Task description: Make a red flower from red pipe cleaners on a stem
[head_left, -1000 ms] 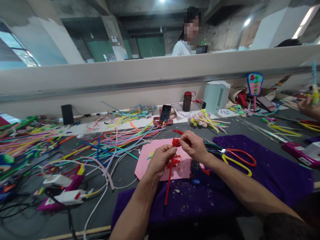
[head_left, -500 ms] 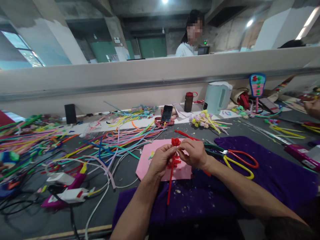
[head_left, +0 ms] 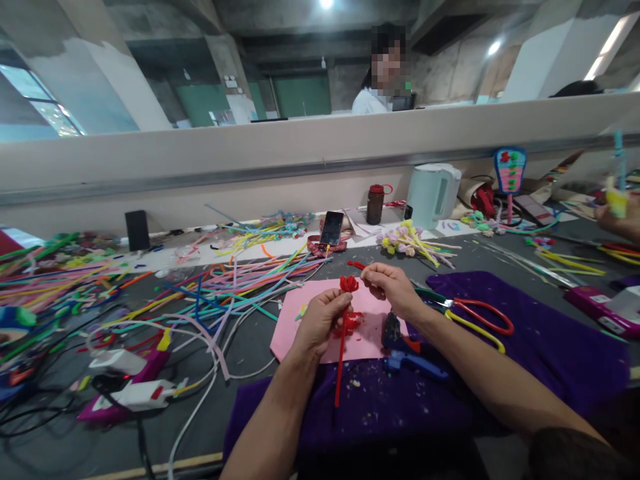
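Note:
A red pipe-cleaner flower [head_left: 349, 284] stands upright in my left hand [head_left: 323, 320], its straight red stem [head_left: 339, 377] hanging below the pinched thumb and fingers. My right hand [head_left: 395, 288] is just right of the bloom, apart from it, with thumb and fingertips pinched together. Whatever is between those fingertips is too small to make out. Beyond them lies a red fuzzy strip [head_left: 356, 265], partly hidden. Under both hands is a pink sheet [head_left: 370, 343] with red pieces [head_left: 354, 323] on it. A blue-handled tool [head_left: 417, 363] with a dark head lies below my right wrist.
Scissors [head_left: 480, 313] with red and yellow handles lie on purple cloth [head_left: 560, 353]. Pipe cleaners [head_left: 250, 273], power strips and cables spread leftward. A phone [head_left: 332, 228], bottle [head_left: 375, 205], kettle [head_left: 433, 197] and flower bunch [head_left: 407, 241] stand behind. Another person's hand [head_left: 620, 220] is far right.
My right hand has drawn away from the flower to the right, uncovering the blue-handled tool. My left hand still holds the flower. At far right, another person's hand has come up with blue and yellow pieces.

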The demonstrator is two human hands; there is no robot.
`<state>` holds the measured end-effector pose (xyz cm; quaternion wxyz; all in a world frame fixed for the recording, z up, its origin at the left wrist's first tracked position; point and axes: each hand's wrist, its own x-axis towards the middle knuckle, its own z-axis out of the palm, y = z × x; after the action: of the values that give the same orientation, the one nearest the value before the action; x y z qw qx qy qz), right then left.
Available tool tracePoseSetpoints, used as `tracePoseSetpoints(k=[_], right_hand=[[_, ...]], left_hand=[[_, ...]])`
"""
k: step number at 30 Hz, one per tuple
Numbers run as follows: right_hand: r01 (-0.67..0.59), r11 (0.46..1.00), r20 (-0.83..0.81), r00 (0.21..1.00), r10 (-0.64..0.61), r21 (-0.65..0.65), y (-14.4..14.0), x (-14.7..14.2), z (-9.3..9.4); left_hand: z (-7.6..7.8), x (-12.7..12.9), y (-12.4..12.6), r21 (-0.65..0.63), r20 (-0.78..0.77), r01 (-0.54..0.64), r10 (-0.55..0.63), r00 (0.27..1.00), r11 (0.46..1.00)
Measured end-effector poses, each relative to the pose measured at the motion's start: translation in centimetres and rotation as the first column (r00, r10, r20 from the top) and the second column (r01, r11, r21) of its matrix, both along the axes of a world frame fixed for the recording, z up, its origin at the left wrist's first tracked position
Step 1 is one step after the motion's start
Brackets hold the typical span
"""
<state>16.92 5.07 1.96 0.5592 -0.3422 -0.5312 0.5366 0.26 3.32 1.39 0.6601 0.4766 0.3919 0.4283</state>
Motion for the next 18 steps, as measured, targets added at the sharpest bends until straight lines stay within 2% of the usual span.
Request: tracePoseSetpoints(k=[6, 14, 18], right_hand=[[-0.009, 1.000, 0.039, 0.999, 0.009, -0.001, 0.13, 0.18, -0.13], [0.037, 0.990, 0.242, 0.968, -0.070, 0.140, 0.02, 0.20, -0.39], [0.006, 0.983, 0.304, 0.951, -0.063, 0.184, -0.04, 0.11, -0.57]], left_hand=[[0.23, 0.05, 0.03, 0.025, -0.013, -0.043, 0.043, 0.999, 0.999], [0.40, 0.07, -0.39, 0.179, -0.081, -0.093, 0.109, 0.991, 0.979], [0.88, -0.13, -0.60, 0.147, -0.041, -0.099, 0.106, 0.994, 0.984]])
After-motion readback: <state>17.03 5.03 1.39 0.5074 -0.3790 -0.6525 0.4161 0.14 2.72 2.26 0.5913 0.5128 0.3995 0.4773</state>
